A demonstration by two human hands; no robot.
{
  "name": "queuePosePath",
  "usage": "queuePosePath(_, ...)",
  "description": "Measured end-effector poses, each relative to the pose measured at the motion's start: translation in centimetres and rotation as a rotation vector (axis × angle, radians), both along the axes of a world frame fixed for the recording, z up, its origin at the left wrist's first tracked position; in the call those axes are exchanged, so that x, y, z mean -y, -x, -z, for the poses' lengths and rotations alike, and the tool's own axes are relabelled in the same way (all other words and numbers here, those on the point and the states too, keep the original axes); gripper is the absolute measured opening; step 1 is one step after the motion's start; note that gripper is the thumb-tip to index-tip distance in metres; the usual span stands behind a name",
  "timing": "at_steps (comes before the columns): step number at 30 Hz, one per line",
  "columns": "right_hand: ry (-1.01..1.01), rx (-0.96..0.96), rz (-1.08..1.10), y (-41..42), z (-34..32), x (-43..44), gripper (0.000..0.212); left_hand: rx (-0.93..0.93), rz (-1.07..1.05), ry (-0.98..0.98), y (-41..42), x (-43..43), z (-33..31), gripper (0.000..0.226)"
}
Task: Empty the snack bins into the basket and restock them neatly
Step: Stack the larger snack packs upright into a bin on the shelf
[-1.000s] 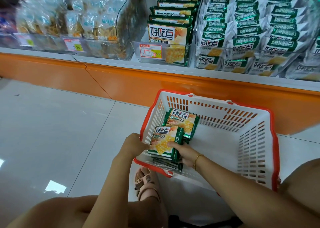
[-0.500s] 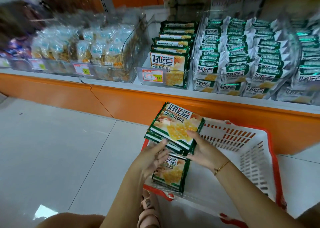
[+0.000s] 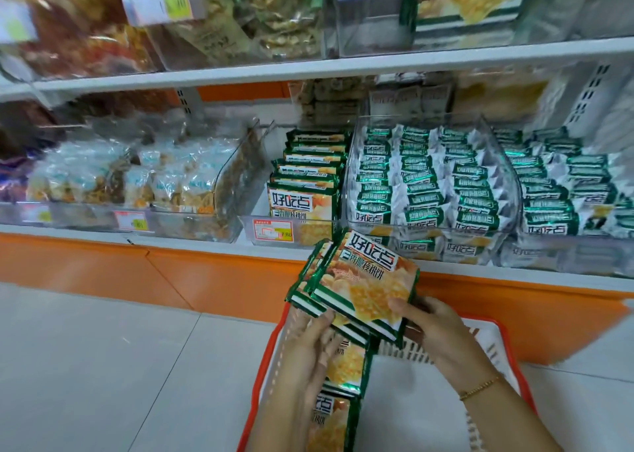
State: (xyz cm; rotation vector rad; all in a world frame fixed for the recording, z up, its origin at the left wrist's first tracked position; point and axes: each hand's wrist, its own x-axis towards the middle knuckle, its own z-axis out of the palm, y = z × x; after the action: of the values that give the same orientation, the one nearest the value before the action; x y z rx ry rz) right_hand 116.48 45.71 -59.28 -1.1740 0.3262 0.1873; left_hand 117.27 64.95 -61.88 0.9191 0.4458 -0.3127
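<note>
Over the red basket, right hand pinches a fanned stack of green cracker packets, thumb on top; left hand cups its near-left edge. Squaring it first should ease sliding into the shelf bin beyond.

Both hands have lifted the stack of packets from the basket toward the shelf bin.

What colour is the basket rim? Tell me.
Red, around a white basket; the head view shows it.
</note>
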Motion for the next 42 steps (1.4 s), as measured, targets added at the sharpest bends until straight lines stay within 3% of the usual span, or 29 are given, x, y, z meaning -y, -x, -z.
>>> queuePosePath(2, -0.082, -0.039, 0.003, -0.3, -0.5, 0.8, 0.056, 0.013, 0.014, 0.009, 0.0, 0.2, -0.9, 0.067)
queuePosePath(4, -0.184, -0.064, -0.016, -0.5, -1.0, 1.5, 0.077, 0.019, 0.020, 0.011, 0.0, 0.3, -1.5, 0.041)
queuePosePath(6, -0.281, -0.061, -0.019, -0.6, -1.6, 1.9, 0.096, 0.008, 0.012, 0.030, 0.1, 0.3, -2.1, 0.037)
queuePosePath(10, -0.430, -0.020, 0.049, -1.0, -2.6, 2.8, 0.098, -0.024, 0.008, 0.025, 0.6, 0.5, -2.7, 0.026)
queuePosePath(12, -0.392, 0.028, 0.043, -0.9, -3.9, 3.0, 0.078, -0.028, 0.008, 0.019, 0.7, 0.7, -3.2, 0.022)
queuePosePath(15, -0.261, 0.086, 0.044, -0.2, -6.0, 2.6, 0.015, -0.026, 0.020, 0.022, 0.9, 1.1, -4.1, 0.026)
queuePosePath(18, -0.194, 0.093, 0.012, 0.4, -6.8, 2.0, 0.012, 0.009, 0.003, 0.023, 0.8, 2.1, -4.7, 0.064)
queuePosePath(19, -0.169, 0.087, 0.019, 0.6, -7.3, 1.7, 0.017, 0.026, 0.015, 0.023, 0.8, 2.4, -5.0, 0.066)
queuePosePath(23, 0.045, 0.061, 0.049, 1.4, -8.9, 1.1, 0.047, 0.118, 0.104, 0.039, 1.4, 3.8, -7.0, 0.024)
queuePosePath(25, 0.190, 0.057, 0.018, 2.0, -10.1, 1.2, 0.058, 0.130, 0.126, 0.059, 1.6, 4.4, -7.5, 0.030)
queuePosePath(28, 0.511, 0.014, -0.189, 3.3, -12.5, 3.0, 0.055, 0.114, 0.159, 0.071, 1.9, 4.8, -7.8, 0.031)
queuePosePath(30, 0.840, 0.020, -0.286, 3.9, -14.5, 5.1, 0.073, 0.121, 0.209, 0.082, 1.8, 4.6, -7.9, 0.027)
queuePosePath(32, 1.035, 0.062, -0.224, 3.4, -16.1, 7.7, 0.087, 0.136, 0.252, 0.060, 1.6, 4.3, -7.9, 0.034)
queuePosePath(34, 0.962, 0.060, -0.194, 2.1, -17.7, 9.6, 0.083, 0.144, 0.305, 0.037, 1.5, 4.0, -8.5, 0.043)
queuePosePath(38, 0.495, -0.103, -0.534, 0.4, -19.7, 10.2, 0.087, 0.175, 0.403, 0.016, 1.6, 4.0, -9.1, 0.032)
queuePosePath(40, 0.485, -0.129, -0.634, 0.1, -19.3, 10.1, 0.045, 0.208, 0.423, 0.024, 1.6, 4.3, -9.1, 0.025)
queuePosePath(42, 0.446, -0.150, -0.667, -0.1, -19.4, 10.1, 0.039, 0.208, 0.435, 0.022, 1.6, 4.7, -9.5, 0.033)
